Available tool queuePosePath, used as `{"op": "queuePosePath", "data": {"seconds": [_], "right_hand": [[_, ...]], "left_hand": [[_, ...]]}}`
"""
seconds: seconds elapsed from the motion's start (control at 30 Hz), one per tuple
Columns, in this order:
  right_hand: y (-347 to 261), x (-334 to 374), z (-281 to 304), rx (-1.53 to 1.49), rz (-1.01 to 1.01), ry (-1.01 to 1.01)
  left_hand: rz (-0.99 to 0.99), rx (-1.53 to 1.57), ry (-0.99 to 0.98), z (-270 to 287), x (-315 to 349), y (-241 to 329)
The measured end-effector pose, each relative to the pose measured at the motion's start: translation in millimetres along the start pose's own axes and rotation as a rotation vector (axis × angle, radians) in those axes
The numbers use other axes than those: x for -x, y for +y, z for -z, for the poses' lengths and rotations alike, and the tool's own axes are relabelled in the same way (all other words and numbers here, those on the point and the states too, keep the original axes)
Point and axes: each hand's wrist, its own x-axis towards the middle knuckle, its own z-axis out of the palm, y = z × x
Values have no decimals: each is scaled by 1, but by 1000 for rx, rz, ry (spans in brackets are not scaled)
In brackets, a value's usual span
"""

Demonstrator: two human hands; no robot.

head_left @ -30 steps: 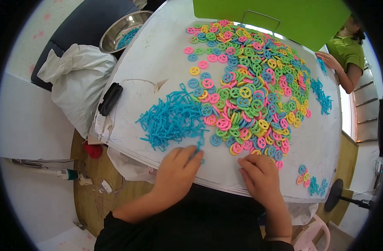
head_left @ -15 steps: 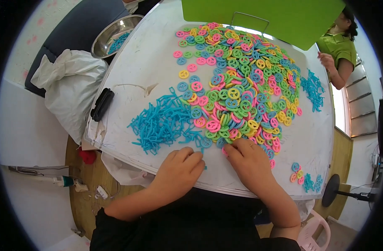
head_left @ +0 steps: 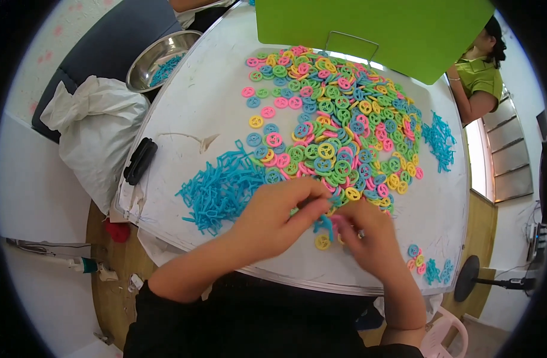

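So both hands are working close together over the white table point(head_left: 193, 107). The left hand point(head_left: 282, 218) has thumb and forefinger pinched narrow on a blue plastic link point(head_left: 326, 224), which pokes out on its right side. Right next to that, the right hand point(head_left: 372, 232) has its fingertips drawn in around a pink piece point(head_left: 336, 221). That bit's blurry and half covered, so can't tell its full shape or whether it's hooked onto the blue one.

Just on the near side of the grip there's a yellow wheel point(head_left: 322, 241) lying flat. Left of the grip, near the left forearm, is a messy heap of blue links point(head_left: 216, 191). Straight past the fingers is the huge pile of multicoloured wheels point(head_left: 339, 113), with a green board point(head_left: 369, 30) standing behind it. Off to the right of the grip, on the near side, sits a little cluster of wheels point(head_left: 416, 261) beside some small blue pieces point(head_left: 433, 272).
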Motion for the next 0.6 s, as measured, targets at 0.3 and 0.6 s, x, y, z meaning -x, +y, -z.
{"op": "queuePosePath", "data": {"seconds": [0.3,0.6], "right_hand": [[37,-11,3,-1010,-345,27],[28,-7,-8,-1079,-395,123]], "left_hand": [[325,344,-172,-26,-19,-41],[27,140,-64,-31,-13,-33]]}}
